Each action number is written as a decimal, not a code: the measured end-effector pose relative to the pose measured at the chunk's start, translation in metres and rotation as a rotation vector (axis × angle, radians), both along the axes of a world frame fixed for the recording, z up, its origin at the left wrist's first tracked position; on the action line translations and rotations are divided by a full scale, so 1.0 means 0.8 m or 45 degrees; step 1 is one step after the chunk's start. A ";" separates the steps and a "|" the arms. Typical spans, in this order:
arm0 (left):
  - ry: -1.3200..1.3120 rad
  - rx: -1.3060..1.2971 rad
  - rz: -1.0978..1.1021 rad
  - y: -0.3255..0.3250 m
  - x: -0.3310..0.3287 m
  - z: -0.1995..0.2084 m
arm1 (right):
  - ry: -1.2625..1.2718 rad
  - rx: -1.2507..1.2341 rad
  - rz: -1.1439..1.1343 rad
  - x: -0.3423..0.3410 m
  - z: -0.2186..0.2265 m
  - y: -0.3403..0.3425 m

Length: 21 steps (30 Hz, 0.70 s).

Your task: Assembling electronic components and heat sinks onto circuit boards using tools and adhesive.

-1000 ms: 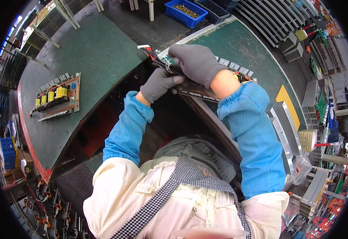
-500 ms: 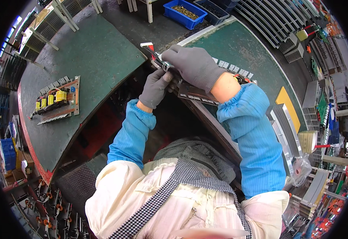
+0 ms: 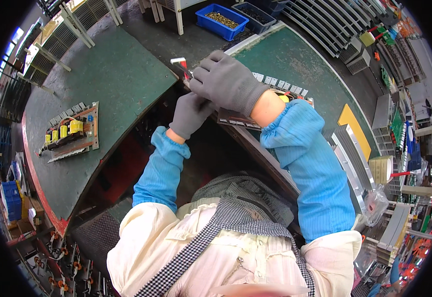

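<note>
In grey gloves, my two hands meet at the near corner of the right-hand green bench. My right hand (image 3: 230, 84) curls over a wire bundle (image 3: 184, 70) of red and black leads that ends in a white connector (image 3: 178, 60). Just below it, my left hand (image 3: 190, 115) is closed on the same bundle, its fingertips hidden by the right hand. Under and beyond my right wrist lies a circuit board (image 3: 295, 92) with a row of pale metal tabs, partly covered by the hand.
A second circuit board (image 3: 70, 129) with yellow transformers lies on the left green bench (image 3: 122, 64). Between the benches is a dark gap. A blue bin (image 3: 222, 21) of small brass-coloured parts stands beyond. Metal strips (image 3: 350, 151) and a yellow board (image 3: 354, 129) lie at the right.
My right hand has shifted slightly left and turned over the bundle, covering the shiny loop seen around the wires before. My left hand's fingers have moved under it. The view has shifted a little.
</note>
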<state>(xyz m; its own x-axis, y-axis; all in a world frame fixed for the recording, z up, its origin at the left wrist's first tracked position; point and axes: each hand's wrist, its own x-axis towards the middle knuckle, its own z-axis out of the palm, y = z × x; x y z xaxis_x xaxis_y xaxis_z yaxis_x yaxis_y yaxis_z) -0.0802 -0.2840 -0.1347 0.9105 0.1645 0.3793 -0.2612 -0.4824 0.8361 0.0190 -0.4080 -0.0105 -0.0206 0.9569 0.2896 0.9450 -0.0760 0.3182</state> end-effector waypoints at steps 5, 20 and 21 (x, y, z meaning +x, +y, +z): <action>0.204 -0.687 0.169 0.011 -0.009 -0.080 | 0.341 0.096 0.076 -0.061 0.028 -0.009; 0.005 -2.450 -0.059 0.001 0.008 -0.065 | 0.461 0.086 -0.544 -0.004 -0.002 -0.105; -0.017 -2.360 -0.068 -0.005 0.017 -0.036 | 0.342 -0.002 -0.627 -0.004 0.000 -0.104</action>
